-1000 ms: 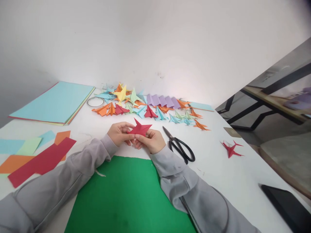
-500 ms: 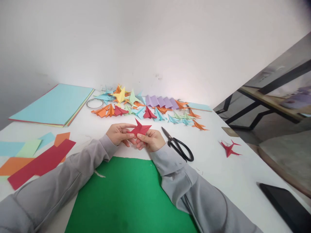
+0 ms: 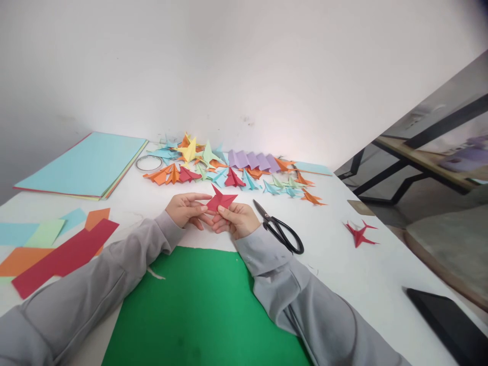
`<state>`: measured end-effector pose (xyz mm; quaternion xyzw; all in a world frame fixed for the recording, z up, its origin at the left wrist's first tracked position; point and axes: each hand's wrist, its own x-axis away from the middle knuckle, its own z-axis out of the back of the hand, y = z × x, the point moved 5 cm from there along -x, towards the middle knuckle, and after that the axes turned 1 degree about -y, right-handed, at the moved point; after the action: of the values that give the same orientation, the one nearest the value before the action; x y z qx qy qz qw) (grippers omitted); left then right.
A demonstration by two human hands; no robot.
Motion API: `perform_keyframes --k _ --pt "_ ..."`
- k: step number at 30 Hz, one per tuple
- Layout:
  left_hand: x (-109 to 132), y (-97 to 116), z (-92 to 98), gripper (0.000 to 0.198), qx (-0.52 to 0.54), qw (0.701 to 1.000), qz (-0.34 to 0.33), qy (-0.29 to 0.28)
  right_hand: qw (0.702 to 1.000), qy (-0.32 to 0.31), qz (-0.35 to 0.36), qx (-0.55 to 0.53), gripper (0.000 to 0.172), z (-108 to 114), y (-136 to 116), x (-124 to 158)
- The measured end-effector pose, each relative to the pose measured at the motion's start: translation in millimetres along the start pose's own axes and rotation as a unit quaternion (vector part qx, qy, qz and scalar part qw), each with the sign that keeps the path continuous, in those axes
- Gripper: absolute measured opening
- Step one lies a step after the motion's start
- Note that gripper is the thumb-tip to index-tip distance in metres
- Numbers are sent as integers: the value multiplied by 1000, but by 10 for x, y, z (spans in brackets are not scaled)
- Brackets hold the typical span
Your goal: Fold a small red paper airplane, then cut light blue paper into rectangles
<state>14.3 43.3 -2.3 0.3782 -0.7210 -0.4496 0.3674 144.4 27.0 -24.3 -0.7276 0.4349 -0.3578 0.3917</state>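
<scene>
A folded red paper plane [image 3: 222, 198] with pointed tips is held up between my hands, above the white table just past the green mat [image 3: 209, 305]. My left hand [image 3: 187, 209] pinches its left side, thumb in front and fingers behind. My right hand [image 3: 238, 218] grips its lower right edge, with the thumb pressed on the near face. Some of the fingertips are hidden behind the paper. Close to my right wrist lie black-handled scissors [image 3: 284, 231], their blades pointing away to the upper left.
Many folded paper planes [image 3: 232, 178] line the back by the wall. Stacked coloured sheets [image 3: 84, 162] and a roll of tape [image 3: 149, 163] sit at the back left, loose paper strips [image 3: 66, 251] nearer. A red folded plane [image 3: 359, 235] and a black tablet-like device [image 3: 446, 320] lie right.
My left thumb has slid slightly left along the red paper, uncovering more of its near face. Both hands stay in nearly the same place; everything on the table lies as before.
</scene>
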Motion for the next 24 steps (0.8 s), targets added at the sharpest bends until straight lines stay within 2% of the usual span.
perform_keyframes --k 7,11,14,20,24 --pt "23 28 -16 53 23 999 22 12 1000 24 10 -10 32 2 -21 12" --pt "53 57 -49 52 -37 998 -30 36 999 31 7 14 33 -65 -56 42" --pt "80 50 -79 54 -73 995 -46 41 999 32 0 33 37 -114 -81 67" --pt "96 51 -138 42 -123 990 -63 -36 999 12 3 51 40 -154 -84 73" --pt "69 29 -106 37 -112 990 -67 -48 998 31 23 53 42 -153 -79 71"
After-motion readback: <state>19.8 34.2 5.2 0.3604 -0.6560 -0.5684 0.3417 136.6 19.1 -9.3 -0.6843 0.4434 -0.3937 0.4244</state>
